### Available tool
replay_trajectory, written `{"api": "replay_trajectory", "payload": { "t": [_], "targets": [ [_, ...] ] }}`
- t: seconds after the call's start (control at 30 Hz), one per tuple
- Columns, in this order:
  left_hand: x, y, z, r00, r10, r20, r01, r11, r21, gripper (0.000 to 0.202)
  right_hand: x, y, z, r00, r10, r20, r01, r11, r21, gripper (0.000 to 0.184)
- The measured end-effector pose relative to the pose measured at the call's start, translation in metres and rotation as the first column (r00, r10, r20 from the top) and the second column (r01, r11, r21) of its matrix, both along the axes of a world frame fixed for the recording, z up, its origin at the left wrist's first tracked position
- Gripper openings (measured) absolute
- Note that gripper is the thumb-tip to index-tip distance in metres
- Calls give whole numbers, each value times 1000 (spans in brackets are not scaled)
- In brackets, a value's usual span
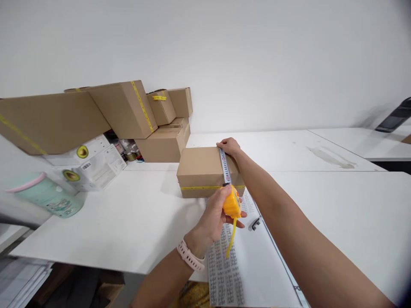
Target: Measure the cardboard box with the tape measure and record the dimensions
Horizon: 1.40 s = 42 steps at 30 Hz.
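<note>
From the head camera, a small brown cardboard box (201, 169) banded with yellow tape sat on a broad white table (128, 214), and everything else was arranged around that box. Just in front of the box, the left hand (213, 216), with a pale pink watch strap (190, 256) at its wrist, had its fingers wrapped tightly round a yellow plastic tape measure case (232, 205), whose yellow loop dangled below. From the case a white steel blade (224, 167) ran across the right part of the box's top to its far edge. There the right hand (228, 146) lay with its fingers bent down on the blade's end, pinning it to the box. In front of the box and under the left hand lay a white printed sheet (224, 273) covered in small grey text, with a small black clip (255, 223) on it. Behind and to the left of the box, a heap of larger brown cardboard cartons (128, 109) leaned against a plain white wall (224, 51), above white avocado-printed packages (93, 164). Farther left of the box lay a blurred mint-green container with a pink rim (45, 196). To the right of the box, well apart, a second white tabletop (353, 143) met the first along a seam, showing a faint greyish smear.
</note>
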<state>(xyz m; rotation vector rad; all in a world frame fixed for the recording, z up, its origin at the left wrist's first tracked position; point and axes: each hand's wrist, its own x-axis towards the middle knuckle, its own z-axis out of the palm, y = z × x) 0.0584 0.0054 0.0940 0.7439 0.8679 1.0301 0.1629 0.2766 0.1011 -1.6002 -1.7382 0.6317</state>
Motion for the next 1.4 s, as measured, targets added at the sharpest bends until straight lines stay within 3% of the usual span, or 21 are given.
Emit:
{"api": "replay_trajectory", "payload": {
  "t": [0.17, 0.27, 0.33, 0.43, 0.53, 0.6, 0.7, 0.8, 0.93, 1.0, 1.07, 1.13, 1.27, 1.4],
  "targets": [
    [8, -1, -3, 1000, 11, -20, -10, 1000, 15, 57, 0, -6, 3, 997, 26, -75, -28, 999, -20, 25],
    [-2, -11, -2, 997, 2, -74, 3, 998, 66, 56, 17, -11, 8, 966, 69, -250, -73, 997, -10, 38],
    [-22, -22, -5, 990, 46, -131, -25, 987, 158, 57, 39, -19, 8, 886, 72, -459, -74, 997, 13, 45],
    [-66, -32, -18, 925, 290, -247, -200, 921, 335, 63, 78, -44, -7, 781, -10, -624, 20, 1000, 9, 47],
    [-111, -26, -35, 778, 529, -339, -351, 814, 463, 63, 106, -87, -34, 837, -12, -547, -8, 999, -33, 59],
    [-132, -14, -44, 748, 559, -356, -389, 805, 448, 61, 111, -117, -49, 872, 85, -482, -107, 994, -19, 66],
    [-146, 7, -47, 807, 492, -327, -368, 852, 373, 60, 101, -146, -51, 874, 205, -440, -220, 975, 19, 68],
    [-151, 27, -33, 836, 466, -289, -349, 859, 376, 59, 84, -149, -27, 896, 245, -371, -221, 969, 107, 62],
    [-153, 45, 1, 832, 487, -267, -344, 829, 440, 59, 68, -128, 8, 973, 137, -188, -99, 975, 198, 49],
    [-149, 45, 13, 815, 509, -278, -345, 811, 472, 59, 63, -115, 15, 994, 36, -105, -9, 970, 244, 43],
    [-140, 35, 16, 789, 548, -279, -356, 777, 520, 58, 60, -105, 14, 996, -4, -90, 33, 947, 321, 38],
    [-127, 18, 8, 809, 517, -278, -313, 780, 542, 57, 57, -99, 11, 991, 66, -118, -14, 920, 392, 32],
    [-99, -18, -23, 939, 155, -306, -27, 923, 385, 57, 56, -95, 11, 961, 248, -122, -183, 901, 393, 27],
    [-83, -28, -53, 964, -19, -267, 95, 957, 275, 57, 52, -93, 20, 963, 256, 80, -262, 832, 489, 32]
  ]
}}
